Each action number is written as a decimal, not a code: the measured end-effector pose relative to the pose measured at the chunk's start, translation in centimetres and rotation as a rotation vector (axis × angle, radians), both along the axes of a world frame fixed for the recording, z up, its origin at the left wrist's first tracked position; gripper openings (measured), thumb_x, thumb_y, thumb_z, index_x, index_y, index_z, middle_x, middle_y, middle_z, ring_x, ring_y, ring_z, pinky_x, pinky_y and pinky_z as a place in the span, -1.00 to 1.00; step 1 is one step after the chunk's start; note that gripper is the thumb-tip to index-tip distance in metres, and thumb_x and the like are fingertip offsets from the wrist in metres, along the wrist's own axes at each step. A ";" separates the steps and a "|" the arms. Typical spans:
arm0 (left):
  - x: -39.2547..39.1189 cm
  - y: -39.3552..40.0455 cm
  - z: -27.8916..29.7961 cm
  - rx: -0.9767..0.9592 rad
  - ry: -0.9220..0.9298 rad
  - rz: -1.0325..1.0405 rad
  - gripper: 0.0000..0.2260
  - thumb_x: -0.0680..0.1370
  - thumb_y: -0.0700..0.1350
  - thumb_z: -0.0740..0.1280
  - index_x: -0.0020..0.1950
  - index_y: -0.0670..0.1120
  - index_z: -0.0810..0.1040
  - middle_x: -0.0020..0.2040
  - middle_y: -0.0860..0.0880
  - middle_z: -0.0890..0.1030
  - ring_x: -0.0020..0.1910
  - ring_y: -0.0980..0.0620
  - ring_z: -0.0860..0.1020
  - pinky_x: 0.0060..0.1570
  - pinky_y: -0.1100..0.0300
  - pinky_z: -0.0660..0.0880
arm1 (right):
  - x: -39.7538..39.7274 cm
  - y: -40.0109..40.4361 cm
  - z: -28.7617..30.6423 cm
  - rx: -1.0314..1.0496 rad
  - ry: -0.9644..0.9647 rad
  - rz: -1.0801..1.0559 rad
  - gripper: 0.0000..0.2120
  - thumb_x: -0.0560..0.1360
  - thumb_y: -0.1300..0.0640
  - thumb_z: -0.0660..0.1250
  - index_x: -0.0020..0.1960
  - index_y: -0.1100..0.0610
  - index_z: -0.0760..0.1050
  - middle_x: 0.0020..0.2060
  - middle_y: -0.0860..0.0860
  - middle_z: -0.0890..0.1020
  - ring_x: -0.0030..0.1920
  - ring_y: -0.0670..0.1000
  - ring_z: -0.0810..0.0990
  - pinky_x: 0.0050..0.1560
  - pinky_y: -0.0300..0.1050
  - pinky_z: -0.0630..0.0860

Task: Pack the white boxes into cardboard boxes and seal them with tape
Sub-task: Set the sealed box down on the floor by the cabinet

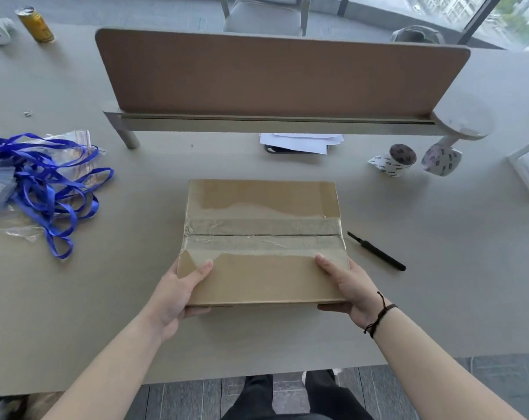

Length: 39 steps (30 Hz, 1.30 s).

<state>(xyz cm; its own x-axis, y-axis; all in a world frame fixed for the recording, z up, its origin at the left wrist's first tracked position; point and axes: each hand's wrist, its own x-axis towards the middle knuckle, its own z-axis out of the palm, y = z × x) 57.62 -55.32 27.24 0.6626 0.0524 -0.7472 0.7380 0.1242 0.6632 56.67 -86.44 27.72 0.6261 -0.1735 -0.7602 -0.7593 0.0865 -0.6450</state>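
The left hand [178, 294] grips the near left corner of the cardboard box [263, 241]. The box lies flat on the table [439, 298] in the middle of the frame, its long side running left to right. Its taped seam [263, 235] runs the same way. The right hand [348, 287] grips the near right corner. Tape rolls [398, 160] sit upper right, nearer the right hand.

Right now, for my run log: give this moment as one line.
left hand: grips cardboard box | right hand: grips box | seam: taped | black tool: on table
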 end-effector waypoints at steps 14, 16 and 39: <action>-2.1 -6.0 3.2 0.027 -0.046 -0.188 -0.66 0.48 -0.02 0.52 0.22 0.10 0.56 0.07 -0.01 0.72 0.10 -0.13 0.67 0.04 -0.30 0.61 | -6.7 -5.5 2.9 -0.065 -0.096 -0.110 -0.72 0.48 -0.02 0.51 0.16 -0.09 0.57 0.03 -0.03 0.72 0.06 0.12 0.68 -0.04 0.32 0.67; -2.9 -8.3 4.1 0.017 -0.065 -0.233 -0.67 0.48 -0.03 0.51 0.22 0.09 0.57 0.07 -0.02 0.72 0.10 -0.15 0.67 0.03 -0.30 0.61 | -8.8 -7.4 3.8 -0.077 -0.121 -0.153 -0.70 0.47 -0.03 0.52 0.17 -0.07 0.57 0.04 0.00 0.71 0.04 0.13 0.69 -0.10 0.27 0.69; -31.8 -44.9 15.3 -0.087 -0.369 -1.082 -0.69 0.51 -0.08 0.49 0.23 0.04 0.56 0.06 -0.10 0.69 -0.04 -0.13 0.67 -0.05 -0.32 0.63 | -58.0 -27.4 11.8 -0.214 -0.351 -1.046 -0.66 0.45 -0.01 0.54 0.20 -0.04 0.59 0.03 -0.04 0.75 0.10 0.10 0.70 0.01 0.31 0.66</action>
<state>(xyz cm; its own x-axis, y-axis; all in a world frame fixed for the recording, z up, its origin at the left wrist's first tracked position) 25.82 -100.25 42.58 0.5082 -0.7207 -0.4715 0.2483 -0.4015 0.8815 -1.35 -113.80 39.49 0.2691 -0.8451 -0.4620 -0.1517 0.4366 -0.8868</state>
